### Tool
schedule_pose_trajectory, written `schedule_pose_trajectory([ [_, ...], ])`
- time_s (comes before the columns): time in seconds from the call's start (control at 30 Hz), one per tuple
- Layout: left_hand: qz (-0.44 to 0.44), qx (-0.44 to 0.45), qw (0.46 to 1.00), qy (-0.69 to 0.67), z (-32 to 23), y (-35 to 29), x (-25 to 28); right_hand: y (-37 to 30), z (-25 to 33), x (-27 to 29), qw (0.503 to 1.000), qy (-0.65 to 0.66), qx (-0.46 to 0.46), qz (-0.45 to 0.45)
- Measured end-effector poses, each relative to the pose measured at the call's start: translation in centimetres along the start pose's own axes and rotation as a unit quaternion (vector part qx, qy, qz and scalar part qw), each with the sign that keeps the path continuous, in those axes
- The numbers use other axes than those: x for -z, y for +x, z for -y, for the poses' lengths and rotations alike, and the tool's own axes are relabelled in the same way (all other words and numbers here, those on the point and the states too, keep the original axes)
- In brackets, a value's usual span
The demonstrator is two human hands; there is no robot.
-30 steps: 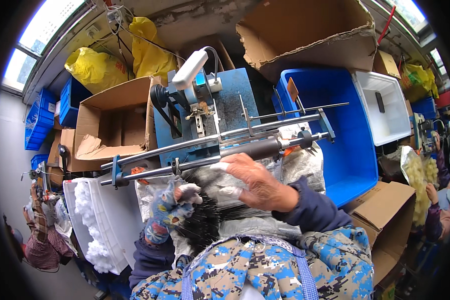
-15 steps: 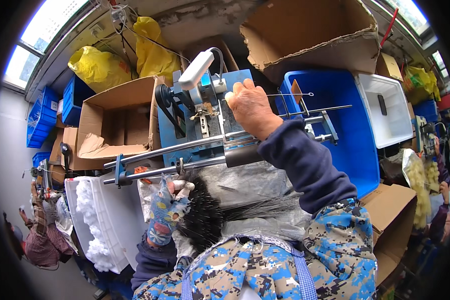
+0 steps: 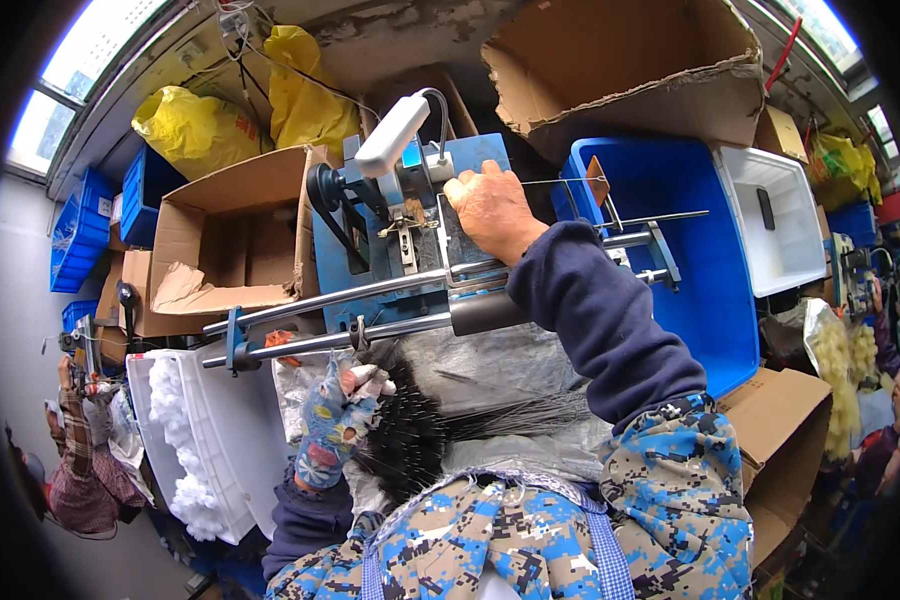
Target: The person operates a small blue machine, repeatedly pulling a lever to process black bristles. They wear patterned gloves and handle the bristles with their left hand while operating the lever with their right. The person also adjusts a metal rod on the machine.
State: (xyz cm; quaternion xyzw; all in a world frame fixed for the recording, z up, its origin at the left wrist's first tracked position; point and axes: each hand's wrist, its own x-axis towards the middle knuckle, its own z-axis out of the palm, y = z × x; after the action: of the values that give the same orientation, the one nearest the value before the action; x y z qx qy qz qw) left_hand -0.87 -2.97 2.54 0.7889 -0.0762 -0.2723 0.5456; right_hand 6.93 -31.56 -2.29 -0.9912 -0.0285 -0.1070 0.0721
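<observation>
My right hand [image 3: 497, 212], bare, is closed over the right part of a blue bench machine [image 3: 345, 290]. A thin metal wire [image 3: 560, 182] with a looped end sticks out to the right from its fist. My left hand [image 3: 338, 405], in a patterned cloth glove with light-coloured fingertips showing, is low at the left with curled fingers. It is beside a bundle of black bristles or thin wires [image 3: 402, 420] on my lap; what its fingers hold is hidden. Two steel rails [image 3: 370, 292] with a dark sleeve [image 3: 490, 310] run between me and the machine.
To the right stands a blue bin [image 3: 705, 300], with a white tub [image 3: 775, 225] beyond it. Cardboard boxes [image 3: 235, 235] sit left and far right. A white tray [image 3: 245, 440] of white fluffy tufts [image 3: 185, 460] lies at the left. Other people work at both edges.
My right hand has shifted slightly left, and the wire's looped end has moved left with it. My left hand has barely moved.
</observation>
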Motion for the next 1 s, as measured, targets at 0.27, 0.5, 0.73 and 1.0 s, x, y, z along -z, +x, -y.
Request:
schedule_pose_trajectory([
  [0.27, 0.002, -0.028, 1.000, 0.006, 1.5, 0.3, 0.7, -0.1, 0.1, 0.0, 1.000, -0.002, 0.003, -0.017],
  [0.5, 0.006, -0.019, 1.000, 0.002, 1.1, 0.5, 0.1, 0.2, -0.6, -0.9, 0.996, 0.084, 0.013, -0.028],
  [0.73, 0.004, 0.009, 1.000, -0.002, -0.4, -0.1, 0.4, -0.9, -0.6, 0.1, 0.997, 0.011, -0.059, -0.051],
  [1.0, -0.014, -0.038, 0.996, -0.081, 0.2, 0.8, 0.0, -5.2, -0.1, 2.9, 0.993, 0.035, -0.105, 0.045],
])
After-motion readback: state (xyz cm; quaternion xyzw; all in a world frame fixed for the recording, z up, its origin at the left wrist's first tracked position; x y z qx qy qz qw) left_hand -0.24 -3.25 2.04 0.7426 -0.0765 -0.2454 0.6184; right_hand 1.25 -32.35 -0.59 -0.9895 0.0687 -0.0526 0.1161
